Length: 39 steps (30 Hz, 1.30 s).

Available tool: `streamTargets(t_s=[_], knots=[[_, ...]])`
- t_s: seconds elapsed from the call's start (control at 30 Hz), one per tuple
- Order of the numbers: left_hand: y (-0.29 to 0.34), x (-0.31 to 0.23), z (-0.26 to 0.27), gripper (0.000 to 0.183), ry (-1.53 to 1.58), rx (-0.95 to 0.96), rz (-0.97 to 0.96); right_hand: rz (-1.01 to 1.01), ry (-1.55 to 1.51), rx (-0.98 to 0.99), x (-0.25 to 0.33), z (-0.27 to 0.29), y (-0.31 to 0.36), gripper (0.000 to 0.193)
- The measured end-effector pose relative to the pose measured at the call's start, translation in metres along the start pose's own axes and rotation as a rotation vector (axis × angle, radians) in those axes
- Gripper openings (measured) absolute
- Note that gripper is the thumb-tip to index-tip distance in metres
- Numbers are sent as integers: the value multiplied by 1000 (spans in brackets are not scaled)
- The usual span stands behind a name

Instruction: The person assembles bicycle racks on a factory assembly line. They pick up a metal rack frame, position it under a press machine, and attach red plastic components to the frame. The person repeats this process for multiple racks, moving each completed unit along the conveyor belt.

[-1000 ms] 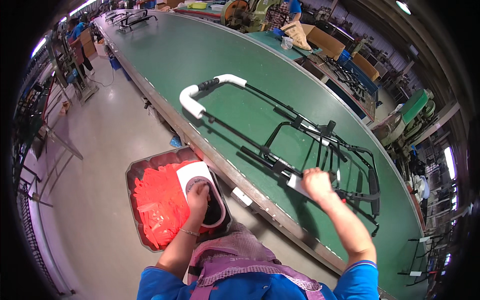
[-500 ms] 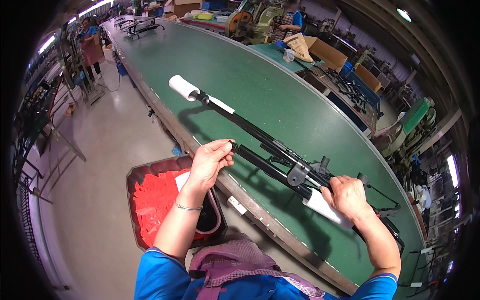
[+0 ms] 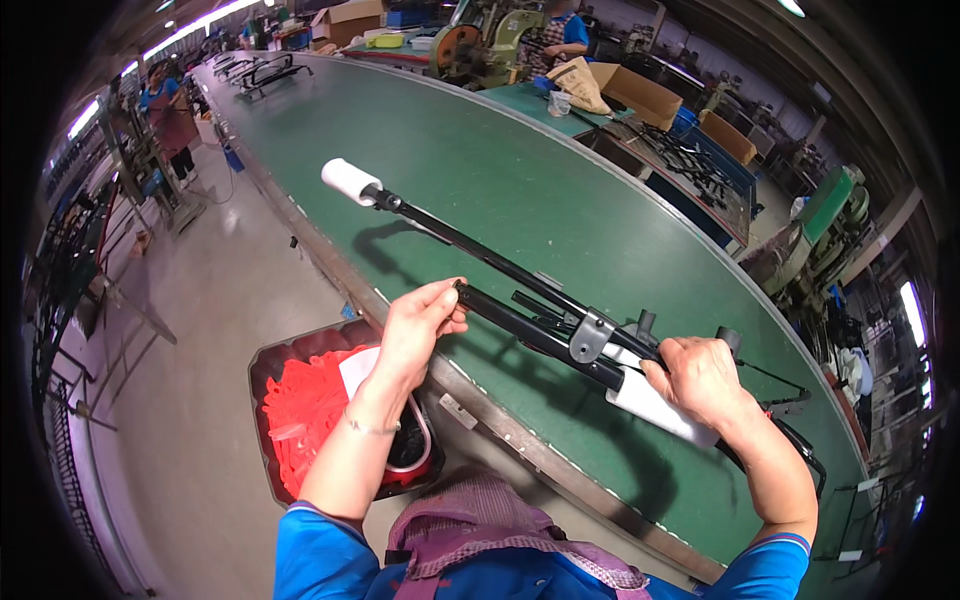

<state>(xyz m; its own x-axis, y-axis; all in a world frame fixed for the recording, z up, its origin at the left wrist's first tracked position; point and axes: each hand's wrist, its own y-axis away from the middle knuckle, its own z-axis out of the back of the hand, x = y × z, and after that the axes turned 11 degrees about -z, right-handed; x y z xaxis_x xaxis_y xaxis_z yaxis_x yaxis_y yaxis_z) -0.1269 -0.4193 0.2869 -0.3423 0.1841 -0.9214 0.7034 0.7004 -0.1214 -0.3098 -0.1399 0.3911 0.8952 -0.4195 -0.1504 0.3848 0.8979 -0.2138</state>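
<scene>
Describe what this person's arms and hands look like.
The left hand and right hand wear no gloves. Short blue, light-edged sleeves leave both forearms bare. A thin, silvery bracelet circles the left one.

Machines [image 3: 828,212] and a long worktop [image 3: 480,170] show a factory

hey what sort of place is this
Probably a factory assembly area: there's a long green worktable, a green machine with an orange wheel, and the black tubular frame you're holding.
</scene>
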Motion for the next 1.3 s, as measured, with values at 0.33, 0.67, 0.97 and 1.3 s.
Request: streamTargets(t_s=[0.33,0.67,0.97,1.3], knots=[[18,21,-59,54,-394,-56,-393,-32,-31,37,-25,8,1,35],[17,38,-131,74,98,-208,-327,-66,-105,77,-41,9,9,36],[-32,-24,-205,69,120,101,-452,-256,62,-180,-86,61,28,40],[-26,-141,-266,73,152,856,-662,-751,427,-551,-29,181,117,46]])
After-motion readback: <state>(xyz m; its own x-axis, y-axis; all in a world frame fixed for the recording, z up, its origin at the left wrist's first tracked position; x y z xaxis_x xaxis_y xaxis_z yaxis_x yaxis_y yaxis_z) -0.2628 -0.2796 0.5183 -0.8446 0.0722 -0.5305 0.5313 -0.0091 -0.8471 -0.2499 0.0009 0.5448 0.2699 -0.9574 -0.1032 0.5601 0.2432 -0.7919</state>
